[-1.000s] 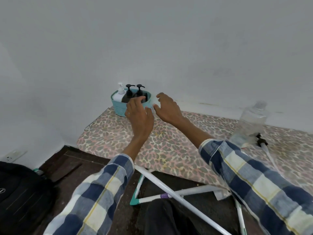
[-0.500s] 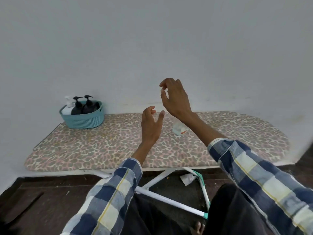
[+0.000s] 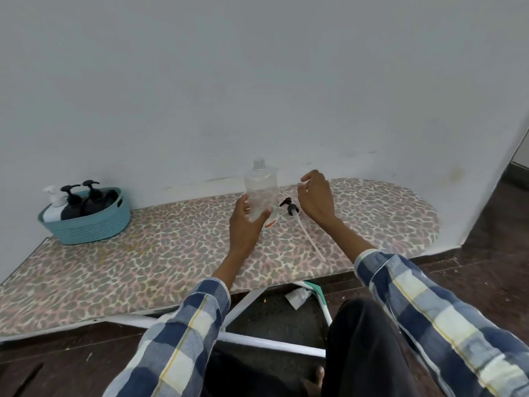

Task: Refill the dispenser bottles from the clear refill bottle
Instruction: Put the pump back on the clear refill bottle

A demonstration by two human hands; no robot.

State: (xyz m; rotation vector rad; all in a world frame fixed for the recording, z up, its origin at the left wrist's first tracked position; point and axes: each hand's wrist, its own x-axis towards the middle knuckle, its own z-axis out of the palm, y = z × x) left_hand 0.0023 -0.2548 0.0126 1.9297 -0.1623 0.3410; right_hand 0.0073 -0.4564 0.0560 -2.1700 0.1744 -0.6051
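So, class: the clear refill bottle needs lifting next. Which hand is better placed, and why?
The left hand: its fingers already curl round the upright clear refill bottle. The right hand hangs beside it, holding nothing, above the black pump head.

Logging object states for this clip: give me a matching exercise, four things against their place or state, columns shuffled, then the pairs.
Things:
1. clear refill bottle
2. black pump head
3. teal basket
4. right hand

States:
A. at the board's left end, holding three dispenser bottles
B. upright, uncapped, gripped by the left hand
C. raised above the board, holding nothing
D. lying on the board with its tube trailing toward the person

Pairs: 1-B, 2-D, 3-A, 4-C
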